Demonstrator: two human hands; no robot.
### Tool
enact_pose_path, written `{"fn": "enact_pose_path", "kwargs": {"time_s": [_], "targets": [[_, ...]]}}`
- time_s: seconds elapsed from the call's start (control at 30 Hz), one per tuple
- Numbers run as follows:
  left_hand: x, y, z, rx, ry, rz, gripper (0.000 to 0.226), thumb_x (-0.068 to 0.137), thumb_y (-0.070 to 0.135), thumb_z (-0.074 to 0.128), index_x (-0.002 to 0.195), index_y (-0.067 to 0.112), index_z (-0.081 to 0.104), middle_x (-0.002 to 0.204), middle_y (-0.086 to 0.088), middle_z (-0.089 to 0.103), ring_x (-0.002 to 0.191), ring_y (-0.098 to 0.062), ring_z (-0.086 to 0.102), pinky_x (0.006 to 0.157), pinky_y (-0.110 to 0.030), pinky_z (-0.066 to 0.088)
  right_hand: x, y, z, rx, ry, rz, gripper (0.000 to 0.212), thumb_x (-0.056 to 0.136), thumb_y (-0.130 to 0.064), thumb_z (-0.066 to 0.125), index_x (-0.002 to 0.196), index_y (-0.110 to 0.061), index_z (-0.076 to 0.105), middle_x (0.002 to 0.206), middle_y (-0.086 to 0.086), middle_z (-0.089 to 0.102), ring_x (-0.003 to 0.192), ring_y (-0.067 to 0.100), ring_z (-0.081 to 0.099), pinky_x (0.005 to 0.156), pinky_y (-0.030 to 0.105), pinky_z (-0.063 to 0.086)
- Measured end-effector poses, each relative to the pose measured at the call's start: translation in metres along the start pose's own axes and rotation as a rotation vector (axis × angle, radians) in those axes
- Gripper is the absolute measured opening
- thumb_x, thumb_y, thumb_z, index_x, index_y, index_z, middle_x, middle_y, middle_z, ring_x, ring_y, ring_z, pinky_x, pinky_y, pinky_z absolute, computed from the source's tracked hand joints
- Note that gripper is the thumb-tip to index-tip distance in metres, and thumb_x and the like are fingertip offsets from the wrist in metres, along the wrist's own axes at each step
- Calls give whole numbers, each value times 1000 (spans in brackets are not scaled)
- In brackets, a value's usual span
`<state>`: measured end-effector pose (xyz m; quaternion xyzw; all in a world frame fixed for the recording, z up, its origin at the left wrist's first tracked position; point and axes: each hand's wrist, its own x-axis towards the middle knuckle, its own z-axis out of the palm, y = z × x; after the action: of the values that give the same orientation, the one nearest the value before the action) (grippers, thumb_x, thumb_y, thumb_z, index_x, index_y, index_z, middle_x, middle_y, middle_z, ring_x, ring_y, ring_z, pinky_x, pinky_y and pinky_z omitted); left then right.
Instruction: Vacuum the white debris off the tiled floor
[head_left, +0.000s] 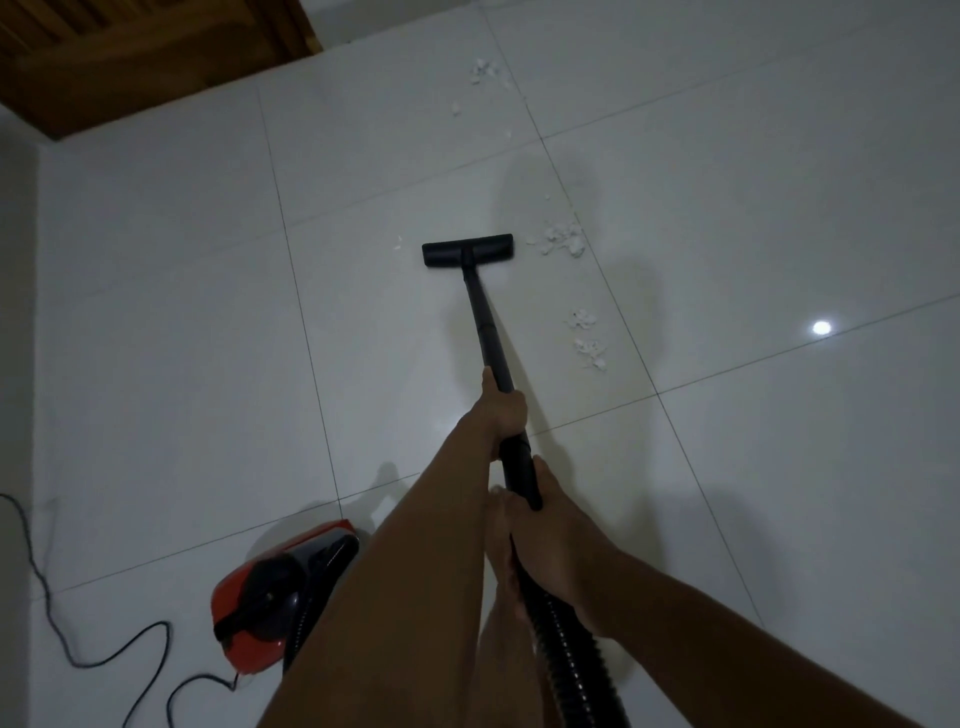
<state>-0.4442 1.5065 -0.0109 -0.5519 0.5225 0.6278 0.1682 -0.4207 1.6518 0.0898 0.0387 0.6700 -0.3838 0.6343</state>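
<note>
My left hand grips the black vacuum wand partway up. My right hand holds the wand's lower handle where the ribbed hose joins. The black floor nozzle lies flat on the white tiled floor. White debris sits in clumps: one pile just right of the nozzle, smaller clumps nearer me on the right, a far cluster near the top, and a small flake left of the nozzle.
The red and black vacuum body stands on the floor at lower left, its black power cord snaking to the left edge. A wooden door fills the top left corner. A ceiling light reflects on the tiles at right.
</note>
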Motion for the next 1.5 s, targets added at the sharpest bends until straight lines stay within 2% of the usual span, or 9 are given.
{"fn": "enact_pose_path", "kwargs": {"time_s": [0.17, 0.3, 0.53, 0.77, 0.87, 0.97, 1.13, 1.3, 1.5], "targets": [[24, 35, -20, 19, -8, -7, 69, 104, 21, 35, 154, 38, -9, 119, -11, 51, 73, -21, 50, 56, -32, 48, 28, -36, 3, 24, -4, 5, 50, 108, -37, 42, 149, -57, 23, 86, 16, 58, 43, 15, 54, 41, 23, 46], [45, 64, -38, 36, -20, -6, 71, 104, 22, 35, 154, 38, -14, 132, -13, 47, 75, -20, 50, 57, -31, 47, 52, -67, 6, 33, -14, 17, 49, 108, -37, 42, 149, -56, 22, 84, 17, 57, 44, 16, 55, 43, 25, 47], [78, 111, -66, 28, -31, -3, 71, 105, 22, 35, 154, 37, -13, 100, -4, 48, 75, -21, 51, 59, -32, 47, 79, -126, 8, -10, 5, 37, 50, 108, -37, 42, 146, -61, 22, 87, 15, 58, 52, 18, 59, 46, 28, 51], [108, 147, -87, 20, -32, 1, 71, 104, 24, 35, 153, 39, -16, 117, -6, 48, 78, -21, 52, 74, -38, 48, 108, -170, 8, -96, 35, -14, 48, 109, -34, 39, 149, -53, 22, 76, 9, 53, 37, 9, 54, 39, 22, 47], [121, 162, -95, 25, -28, 4, 72, 104, 24, 36, 153, 39, -15, 109, -5, 51, 79, -22, 53, 77, -39, 51, 120, -188, 8, -81, 37, -9, 48, 109, -33, 40, 148, -54, 23, 72, 8, 51, 35, 9, 51, 38, 22, 47], [133, 178, -103, 27, -26, 13, 72, 104, 23, 35, 153, 38, -16, 132, -11, 47, 78, -21, 53, 72, -37, 49, 134, -205, 9, -88, 37, -9, 48, 109, -33, 40, 149, -52, 23, 76, 9, 52, 47, 14, 55, 40, 23, 48], [154, 198, -115, 34, -11, 18, 72, 104, 23, 36, 153, 38, -15, 113, -6, 46, 77, -21, 52, 73, -37, 48, 157, -226, 11, -67, 42, 13, 47, 108, -34, 42, 146, -56, 25, 78, 10, 54, 50, 16, 55, 44, 26, 50], [171, 215, -126, 42, 1, 33, 73, 104, 22, 36, 153, 37, -15, 130, -12, 48, 77, -22, 52, 74, -38, 50, 176, -246, 14, -69, 47, -3, 49, 108, -34, 42, 149, -55, 24, 78, 10, 54, 53, 17, 57, 50, 29, 54], [169, 236, -136, 27, -15, -2, 72, 104, 21, 34, 153, 40, -16, 132, -13, 48, 76, -22, 52, 62, -34, 50, 177, -265, 15, -51, 46, 2, 44, 108, -34, 42, 145, -55, 29, 82, 12, 54, 58, 20, 58, 53, 30, 54]]}}
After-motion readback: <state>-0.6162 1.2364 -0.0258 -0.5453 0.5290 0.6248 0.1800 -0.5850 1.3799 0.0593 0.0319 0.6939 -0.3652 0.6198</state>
